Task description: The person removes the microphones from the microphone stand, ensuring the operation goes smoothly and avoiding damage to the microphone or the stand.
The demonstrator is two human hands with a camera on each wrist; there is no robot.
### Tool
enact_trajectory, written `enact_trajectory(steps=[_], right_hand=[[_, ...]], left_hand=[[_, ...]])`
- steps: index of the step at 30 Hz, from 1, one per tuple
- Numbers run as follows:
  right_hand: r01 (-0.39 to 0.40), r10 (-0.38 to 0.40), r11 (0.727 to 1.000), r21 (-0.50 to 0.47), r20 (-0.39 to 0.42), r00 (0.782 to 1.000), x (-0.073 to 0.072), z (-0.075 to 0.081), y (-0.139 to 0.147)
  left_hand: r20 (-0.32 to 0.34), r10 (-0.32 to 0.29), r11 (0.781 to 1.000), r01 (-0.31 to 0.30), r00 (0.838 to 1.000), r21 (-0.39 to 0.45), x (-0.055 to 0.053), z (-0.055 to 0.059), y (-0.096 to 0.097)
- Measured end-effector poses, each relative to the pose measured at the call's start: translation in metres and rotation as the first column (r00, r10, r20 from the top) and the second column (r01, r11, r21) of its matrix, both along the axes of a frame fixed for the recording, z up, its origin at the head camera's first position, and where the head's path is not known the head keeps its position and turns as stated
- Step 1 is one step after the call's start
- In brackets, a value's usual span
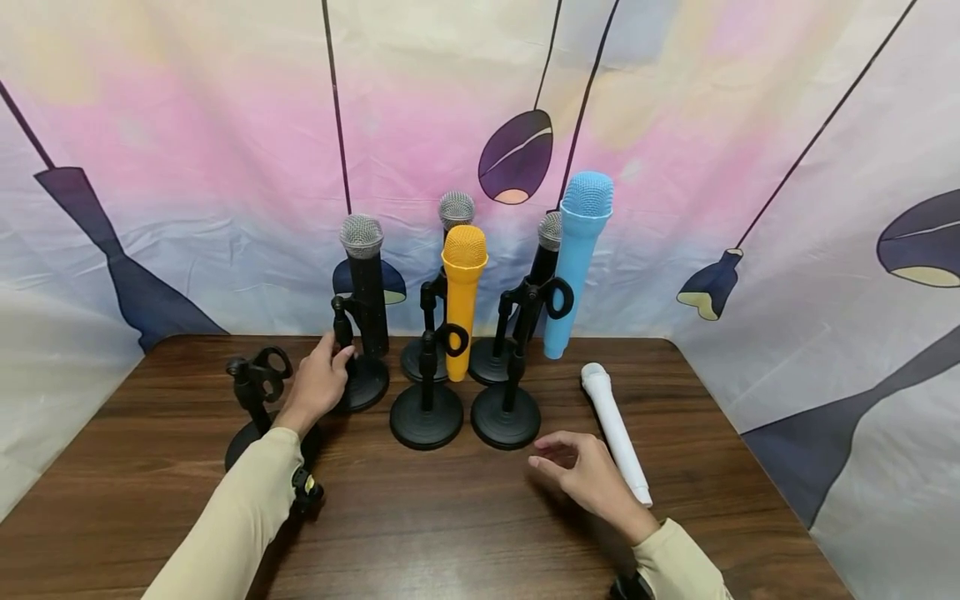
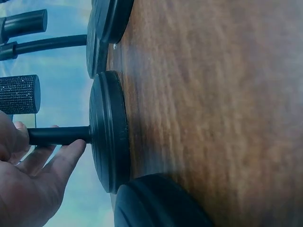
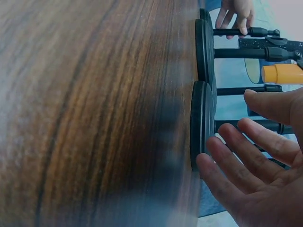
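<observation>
My left hand (image 1: 318, 385) pinches the upright pole (image 2: 61, 135) of a black desktop microphone stand (image 1: 366, 387), whose round base sits on the table. That stand's clip holds a black microphone (image 1: 369, 296) with a silver mesh head. My right hand (image 1: 592, 475) hovers over the table with fingers loosely bent and nothing in them. It is nearest the front right stand (image 1: 506, 419), whose clip bears a tall blue microphone (image 1: 573, 267). In the right wrist view the right hand's fingers (image 3: 255, 163) are spread in front of the stand bases.
A yellow microphone (image 1: 462, 312) leans in the front middle stand (image 1: 426, 419). Behind are two more stands with black microphones (image 1: 456, 210). A white microphone (image 1: 618, 437) lies on the table at right. Left of my left hand is a stand with a vacant clip (image 1: 258, 379). A printed cloth (image 1: 247, 208) hangs behind.
</observation>
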State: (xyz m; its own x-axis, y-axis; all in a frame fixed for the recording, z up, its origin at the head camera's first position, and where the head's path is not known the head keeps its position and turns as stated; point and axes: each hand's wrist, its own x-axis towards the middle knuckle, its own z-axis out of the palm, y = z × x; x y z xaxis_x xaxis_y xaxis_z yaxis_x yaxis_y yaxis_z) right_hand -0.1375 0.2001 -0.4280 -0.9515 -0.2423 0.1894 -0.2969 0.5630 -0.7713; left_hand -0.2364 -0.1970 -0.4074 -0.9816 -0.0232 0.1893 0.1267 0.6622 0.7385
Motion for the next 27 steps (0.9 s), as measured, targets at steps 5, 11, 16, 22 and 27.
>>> enact_trajectory(steps=[5,11,16,22,27], right_hand=[[-0.001,0.001,1.000,-0.002,0.003,1.000,0.001,0.000,0.000],[0.002,-0.002,1.000,0.000,0.001,1.000,0.002,0.000,0.000],[-0.001,0.001,1.000,-0.001,0.000,1.000,0.002,0.000,0.000],[-0.008,0.008,1.000,-0.002,-0.010,1.000,0.002,0.000,0.000],[-0.011,0.011,1.000,-0.005,-0.010,1.000,0.001,0.000,-0.001]], left_hand=[[-0.009,-0.009,1.000,0.009,1.000,-0.014,0.006,0.000,0.000],[-0.016,-0.015,0.999,0.014,1.000,-0.040,0.012,-0.001,-0.004],[-0.033,-0.018,0.998,0.016,0.999,-0.066,0.018,-0.002,-0.007],[-0.039,-0.028,0.997,0.025,0.999,-0.073,0.024,-0.004,-0.007],[-0.058,-0.027,0.996,0.023,0.998,-0.083,0.028,-0.005,-0.005]])
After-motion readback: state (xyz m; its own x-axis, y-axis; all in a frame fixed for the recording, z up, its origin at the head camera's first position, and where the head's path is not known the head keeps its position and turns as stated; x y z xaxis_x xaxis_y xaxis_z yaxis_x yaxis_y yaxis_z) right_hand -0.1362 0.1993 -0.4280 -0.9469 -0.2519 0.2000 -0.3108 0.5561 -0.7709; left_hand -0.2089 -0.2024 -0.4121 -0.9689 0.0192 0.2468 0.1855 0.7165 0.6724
